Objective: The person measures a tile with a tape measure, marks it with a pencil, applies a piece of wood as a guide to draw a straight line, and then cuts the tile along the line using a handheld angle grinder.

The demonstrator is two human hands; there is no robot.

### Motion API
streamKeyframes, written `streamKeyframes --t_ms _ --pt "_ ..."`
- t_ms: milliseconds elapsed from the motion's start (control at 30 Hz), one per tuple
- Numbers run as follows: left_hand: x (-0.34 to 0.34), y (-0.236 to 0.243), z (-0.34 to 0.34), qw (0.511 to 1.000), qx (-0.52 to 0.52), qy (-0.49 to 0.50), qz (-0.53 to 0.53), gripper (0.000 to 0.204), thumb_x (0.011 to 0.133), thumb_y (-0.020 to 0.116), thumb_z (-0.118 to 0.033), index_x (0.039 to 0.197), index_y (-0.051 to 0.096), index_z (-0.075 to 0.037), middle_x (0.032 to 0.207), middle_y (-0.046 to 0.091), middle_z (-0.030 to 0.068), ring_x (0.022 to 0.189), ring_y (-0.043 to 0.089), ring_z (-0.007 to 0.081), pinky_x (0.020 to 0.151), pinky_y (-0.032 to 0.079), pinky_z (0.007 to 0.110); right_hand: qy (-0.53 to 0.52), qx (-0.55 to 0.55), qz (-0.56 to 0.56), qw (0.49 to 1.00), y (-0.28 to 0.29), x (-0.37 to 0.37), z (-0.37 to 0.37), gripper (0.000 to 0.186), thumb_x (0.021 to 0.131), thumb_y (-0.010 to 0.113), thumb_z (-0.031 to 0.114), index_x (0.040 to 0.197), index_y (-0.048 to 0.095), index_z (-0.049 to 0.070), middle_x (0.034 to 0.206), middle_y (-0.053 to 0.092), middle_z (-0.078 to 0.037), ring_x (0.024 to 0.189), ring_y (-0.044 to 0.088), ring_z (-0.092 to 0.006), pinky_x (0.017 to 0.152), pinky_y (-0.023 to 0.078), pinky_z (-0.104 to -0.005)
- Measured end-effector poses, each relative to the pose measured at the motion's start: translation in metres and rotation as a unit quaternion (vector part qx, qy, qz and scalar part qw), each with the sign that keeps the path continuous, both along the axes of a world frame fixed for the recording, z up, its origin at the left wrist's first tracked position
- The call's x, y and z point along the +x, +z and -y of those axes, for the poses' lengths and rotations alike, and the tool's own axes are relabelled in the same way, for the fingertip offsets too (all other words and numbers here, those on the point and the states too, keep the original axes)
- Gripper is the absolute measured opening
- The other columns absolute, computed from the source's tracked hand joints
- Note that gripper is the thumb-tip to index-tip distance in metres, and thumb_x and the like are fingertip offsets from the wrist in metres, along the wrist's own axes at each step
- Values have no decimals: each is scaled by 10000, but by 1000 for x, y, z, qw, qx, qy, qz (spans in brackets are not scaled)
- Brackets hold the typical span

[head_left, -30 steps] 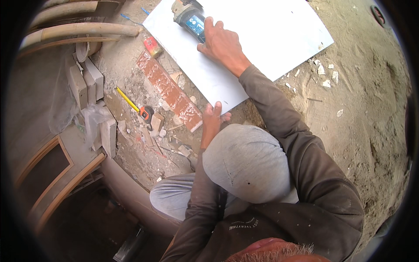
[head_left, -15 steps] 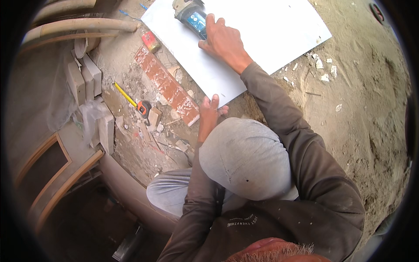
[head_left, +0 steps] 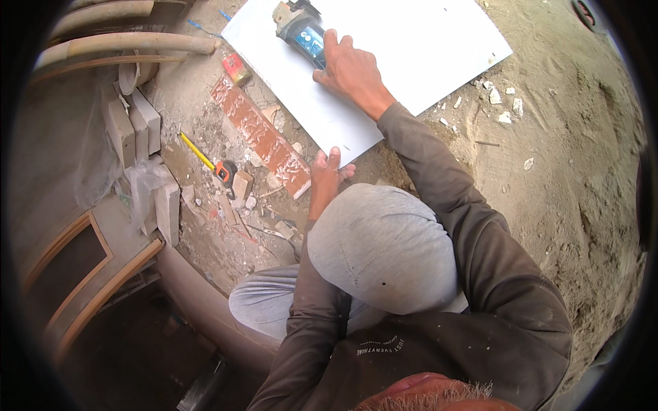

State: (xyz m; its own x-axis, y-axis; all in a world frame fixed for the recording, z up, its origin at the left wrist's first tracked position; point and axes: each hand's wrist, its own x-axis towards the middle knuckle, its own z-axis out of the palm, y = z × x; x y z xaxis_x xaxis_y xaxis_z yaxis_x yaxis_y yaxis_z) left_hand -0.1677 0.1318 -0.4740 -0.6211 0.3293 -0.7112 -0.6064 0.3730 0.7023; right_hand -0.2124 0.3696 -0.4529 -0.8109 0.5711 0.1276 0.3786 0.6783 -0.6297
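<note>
A large white tile (head_left: 384, 61) lies slanted on the ground ahead of me. My left hand (head_left: 327, 171) grips its near corner, the thumb upright at the edge and the other fingers partly hidden beneath it. On the tile's far left part rests an angle grinder (head_left: 301, 34) with a dark blue body and grey metal head. My right hand (head_left: 353, 72) is closed around the grinder's rear body, its arm reaching over the tile's near edge. I cannot tell whether the disc is spinning.
Left of the tile lie a reddish-brown plank-like strip (head_left: 260, 135), a red can (head_left: 235, 68) and a tape measure (head_left: 224, 171) with its yellow blade out. Pale slabs (head_left: 166, 205) stand farther left. White fragments (head_left: 495, 96) litter the sand at right.
The view has shifted slightly, so the tile and fragments at right appear a little farther left. Both hands keep their holds on the tile and the grinder.
</note>
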Motion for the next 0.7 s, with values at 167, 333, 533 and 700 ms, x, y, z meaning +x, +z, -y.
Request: streamKeyframes --t_ms 167,333,533,700 --pt "0 0 0 1000 0 -3 3 446 1049 587 -370 1257 517 18 931 671 77 684 662 121 564 594 215 -1 0 -2 1000 -2 3 2 706 812 775 358 1272 446 -64 882 631 -249 577 689 -330 459 554 -394" --pt "0 2 -2 1000 -2 -5 2 440 1054 579 -365 1259 515 19 953 666 76 696 659 120 567 595 215 -3 8 -2 1000 2 7 2 715 811 779 359 1273 446 -72 879 631 -249 575 687 -323 454 556 -381" --pt "1 -2 1 1000 -1 -8 1 462 1050 582 -387 1265 509 15 942 670 77 696 661 117 573 596 214 3 4 5 1000 1 11 3 734 810 789 355 1287 445 -83 882 632 -255 568 684 -300 437 549 -362" --pt "0 -5 4 1000 -6 -18 -8 459 1048 578 -403 1256 503 -1 933 687 92 692 663 112 578 595 212 0 9 -3 1000 1 15 5 730 810 791 352 1283 449 -85 879 634 -256 552 679 -296 429 545 -358"
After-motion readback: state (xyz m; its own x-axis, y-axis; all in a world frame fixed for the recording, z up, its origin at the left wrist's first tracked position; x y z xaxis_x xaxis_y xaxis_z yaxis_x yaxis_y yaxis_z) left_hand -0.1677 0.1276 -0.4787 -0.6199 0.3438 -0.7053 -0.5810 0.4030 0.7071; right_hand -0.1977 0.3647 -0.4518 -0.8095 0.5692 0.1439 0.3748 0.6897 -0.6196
